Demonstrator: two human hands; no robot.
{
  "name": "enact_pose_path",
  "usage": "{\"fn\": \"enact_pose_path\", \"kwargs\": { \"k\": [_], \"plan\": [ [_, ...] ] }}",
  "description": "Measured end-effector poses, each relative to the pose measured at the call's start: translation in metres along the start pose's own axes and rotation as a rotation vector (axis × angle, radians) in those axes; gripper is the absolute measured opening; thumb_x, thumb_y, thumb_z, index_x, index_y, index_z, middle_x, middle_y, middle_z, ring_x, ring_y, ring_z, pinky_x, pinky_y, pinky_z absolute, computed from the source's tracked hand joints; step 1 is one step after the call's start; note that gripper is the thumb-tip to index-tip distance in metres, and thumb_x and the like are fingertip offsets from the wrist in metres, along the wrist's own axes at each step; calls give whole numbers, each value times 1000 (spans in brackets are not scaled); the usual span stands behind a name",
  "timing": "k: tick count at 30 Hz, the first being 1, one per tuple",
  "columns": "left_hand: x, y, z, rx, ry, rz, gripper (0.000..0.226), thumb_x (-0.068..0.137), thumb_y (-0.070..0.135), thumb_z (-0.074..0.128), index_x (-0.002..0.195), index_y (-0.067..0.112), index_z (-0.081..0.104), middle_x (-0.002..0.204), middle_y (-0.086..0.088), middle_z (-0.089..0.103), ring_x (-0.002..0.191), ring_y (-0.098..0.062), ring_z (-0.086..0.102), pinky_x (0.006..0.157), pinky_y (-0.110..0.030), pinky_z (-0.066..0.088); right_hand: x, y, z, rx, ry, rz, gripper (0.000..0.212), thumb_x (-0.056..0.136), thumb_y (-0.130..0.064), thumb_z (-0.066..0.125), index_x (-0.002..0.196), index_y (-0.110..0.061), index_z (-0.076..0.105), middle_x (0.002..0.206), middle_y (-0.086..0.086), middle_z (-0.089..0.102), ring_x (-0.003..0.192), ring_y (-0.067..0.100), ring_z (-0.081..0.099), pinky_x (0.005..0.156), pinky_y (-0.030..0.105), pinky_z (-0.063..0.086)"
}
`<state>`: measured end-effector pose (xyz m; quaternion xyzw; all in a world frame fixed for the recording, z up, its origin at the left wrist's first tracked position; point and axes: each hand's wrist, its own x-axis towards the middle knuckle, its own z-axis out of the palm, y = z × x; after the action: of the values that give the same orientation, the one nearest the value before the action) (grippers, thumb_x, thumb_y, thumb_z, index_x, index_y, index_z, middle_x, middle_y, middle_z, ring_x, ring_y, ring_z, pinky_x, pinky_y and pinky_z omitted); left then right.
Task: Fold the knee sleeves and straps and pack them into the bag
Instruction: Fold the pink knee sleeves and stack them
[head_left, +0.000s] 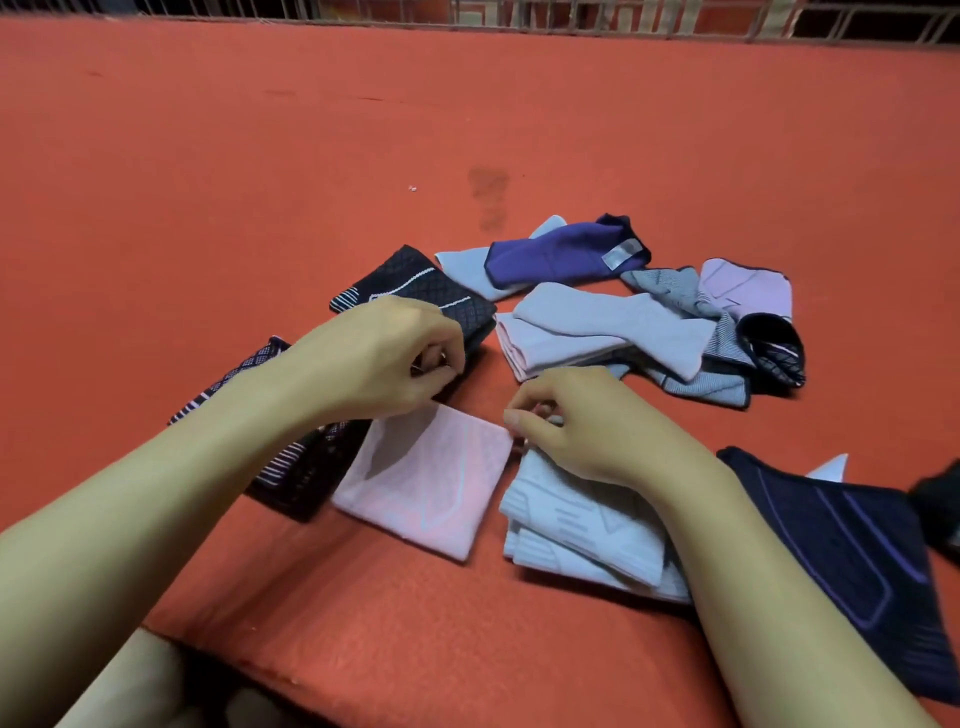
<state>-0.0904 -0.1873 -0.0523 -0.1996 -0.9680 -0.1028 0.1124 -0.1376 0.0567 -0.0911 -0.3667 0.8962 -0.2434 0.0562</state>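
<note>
on red mat (260, 182): both hands pinch pink sleeve (423, 483) far corners.

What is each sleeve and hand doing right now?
Pink sleeve: folded flat, both hands at its far corners.
White sleeve: folded, under the right wrist.
Purple sleeve: loose in the pile.
Left hand: fingers curled.
Right hand: pinching the pink sleeve's corner.
</note>
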Motion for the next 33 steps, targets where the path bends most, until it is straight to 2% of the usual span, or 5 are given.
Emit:
{"fn": "enact_pose_path", "kwargs": {
  "k": [7, 15, 20, 26, 33],
  "plan": [
    [77, 12, 12, -107, -88, 56, 10, 93, 23, 67, 99, 27, 73, 78, 12, 67, 70, -6, 61, 66, -27, 46, -11, 23, -39, 19, 85, 149, 15, 102, -36, 59, 102, -35, 74, 96, -23, 69, 86, -10, 59, 73, 3, 39],
    [124, -17, 76, -89, -117, -216, 39, 94, 24, 64, 130, 13, 58, 122, -8, 58, 108, -25, 60, 91, -35, 46, -12, 90, -43, 30, 256, 547, 25, 99, -32, 62, 121, -21, 64, 123, 9, 68, 117, 24, 59, 93, 31, 42],
    [127, -15, 89, -138, 32, -338, 40, 97, 25, 57, 133, 11, 51, 124, -11, 64, 109, -32, 63, 93, -45, 51, -13, 101, -43, 159, 373, 672, 34, 98, -34, 59, 131, -33, 56, 134, 14, 48, 100, 27, 56, 90, 31, 40],
    [126, -14, 76, -526, 65, -421, 25, 94, 20, 65, 119, 19, 62, 98, 6, 74, 88, -12, 68, 78, -23, 49, -11, 98, -41, 165, 460, 648, 30, 93, -32, 63, 123, -31, 60, 130, 8, 58, 99, 20, 66, 90, 36, 50],
    [131, -15, 76, -355, -107, -479, 50, 93, 40, 72, 134, 16, 54, 112, 2, 69, 104, -19, 64, 87, -32, 48, -8, 89, -37, 111, 548, 523, 20, 93, -21, 62, 107, -31, 72, 121, 2, 64, 98, 13, 66, 85, 23, 40]
  ]
}}
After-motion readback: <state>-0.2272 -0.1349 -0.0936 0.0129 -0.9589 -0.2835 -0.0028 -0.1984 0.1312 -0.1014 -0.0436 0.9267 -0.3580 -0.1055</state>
